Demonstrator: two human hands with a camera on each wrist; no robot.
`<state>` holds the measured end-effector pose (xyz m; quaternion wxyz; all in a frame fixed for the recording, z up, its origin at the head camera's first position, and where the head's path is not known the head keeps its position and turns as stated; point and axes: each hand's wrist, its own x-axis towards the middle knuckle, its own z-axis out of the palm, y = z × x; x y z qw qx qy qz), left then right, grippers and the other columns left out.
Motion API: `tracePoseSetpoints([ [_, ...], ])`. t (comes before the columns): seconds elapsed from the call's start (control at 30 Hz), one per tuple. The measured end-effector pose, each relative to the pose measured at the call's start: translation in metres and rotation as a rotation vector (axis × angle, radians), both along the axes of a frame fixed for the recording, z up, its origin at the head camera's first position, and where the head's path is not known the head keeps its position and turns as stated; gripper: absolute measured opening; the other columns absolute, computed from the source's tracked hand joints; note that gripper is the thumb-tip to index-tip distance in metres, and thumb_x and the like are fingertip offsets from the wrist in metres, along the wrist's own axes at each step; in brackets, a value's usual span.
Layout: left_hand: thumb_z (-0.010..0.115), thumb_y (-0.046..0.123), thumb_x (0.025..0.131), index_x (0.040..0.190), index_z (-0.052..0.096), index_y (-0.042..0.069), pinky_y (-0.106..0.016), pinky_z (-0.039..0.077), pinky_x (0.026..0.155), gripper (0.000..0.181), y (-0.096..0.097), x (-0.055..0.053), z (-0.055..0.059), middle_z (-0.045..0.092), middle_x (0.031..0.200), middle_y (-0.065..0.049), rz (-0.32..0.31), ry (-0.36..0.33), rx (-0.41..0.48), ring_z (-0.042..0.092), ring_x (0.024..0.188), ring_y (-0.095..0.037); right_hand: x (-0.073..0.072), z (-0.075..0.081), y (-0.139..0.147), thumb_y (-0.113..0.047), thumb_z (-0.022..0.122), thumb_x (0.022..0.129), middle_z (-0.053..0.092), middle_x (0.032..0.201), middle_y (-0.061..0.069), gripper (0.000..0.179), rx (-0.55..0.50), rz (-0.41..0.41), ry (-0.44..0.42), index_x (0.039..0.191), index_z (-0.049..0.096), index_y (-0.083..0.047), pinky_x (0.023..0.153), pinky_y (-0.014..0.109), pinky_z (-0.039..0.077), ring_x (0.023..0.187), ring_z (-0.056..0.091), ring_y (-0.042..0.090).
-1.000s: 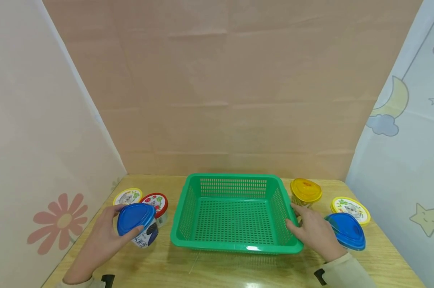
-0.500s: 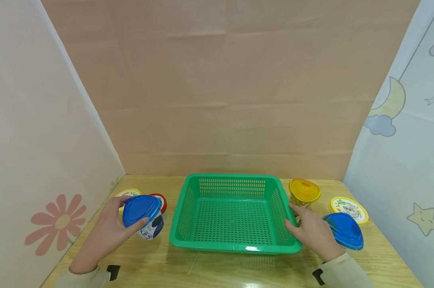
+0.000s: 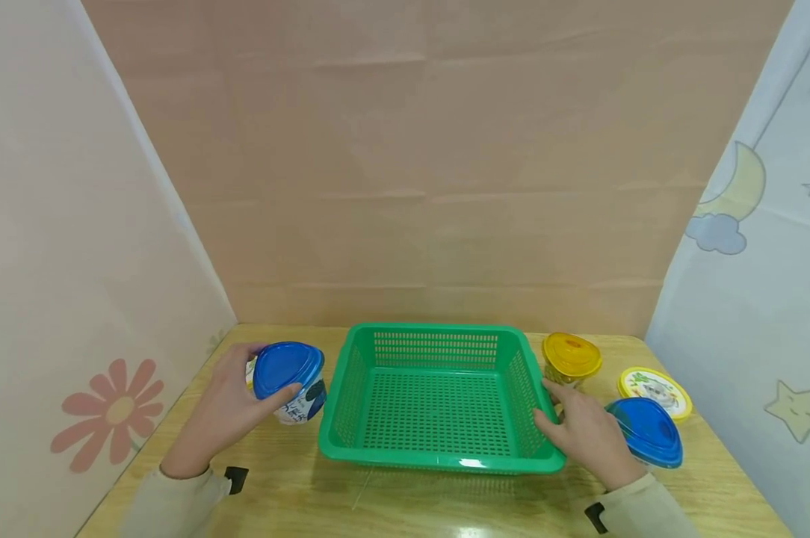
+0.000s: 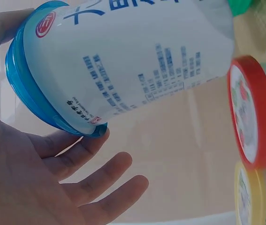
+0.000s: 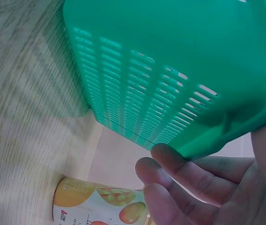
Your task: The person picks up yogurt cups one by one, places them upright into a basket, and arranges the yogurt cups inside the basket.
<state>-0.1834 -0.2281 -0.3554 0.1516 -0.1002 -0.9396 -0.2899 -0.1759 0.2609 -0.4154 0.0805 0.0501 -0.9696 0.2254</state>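
Observation:
My left hand pinches a white tub with a blue lid by the lid, thumb on one side and fingertips on the other. The tub is tilted, off the table, close to the left side of a green plastic basket. Printed text covers its white wall in the left wrist view. At the basket's right rim, my right hand holds on, its thumb over the edge and its fingers outside below it. Beyond the left hand, the left wrist view shows a red-lidded tub and a yellow-lidded tub.
Right of the basket are an orange-yellow-lidded tub, a yellow-rimmed tub and another blue-lidded tub. They stand on a wooden table. Cloth walls enclose it at the back and sides.
My left hand has carried the blue-lidded tub up and right toward the basket, now covering the red-lidded tub in the head view. My right hand and the basket have stayed in place.

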Motion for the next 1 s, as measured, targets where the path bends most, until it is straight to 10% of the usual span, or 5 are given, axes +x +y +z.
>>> tracePoseSetpoints([
  [1.0, 0.078, 0.048, 0.082, 0.140, 0.044, 0.000, -0.056, 0.054, 0.088, 0.083, 0.066, -0.066, 0.013, 0.052, 0.132, -0.021, -0.100, -0.062, 0.031, 0.054, 0.117, -0.041, -0.001, 0.001, 0.001, -0.029, 0.070, 0.091, 0.072, 0.105, 0.017, 0.061, -0.015, 0.003, -0.032, 0.138, 0.054, 0.008, 0.048, 0.029, 0.047, 0.068, 0.062, 0.012],
])
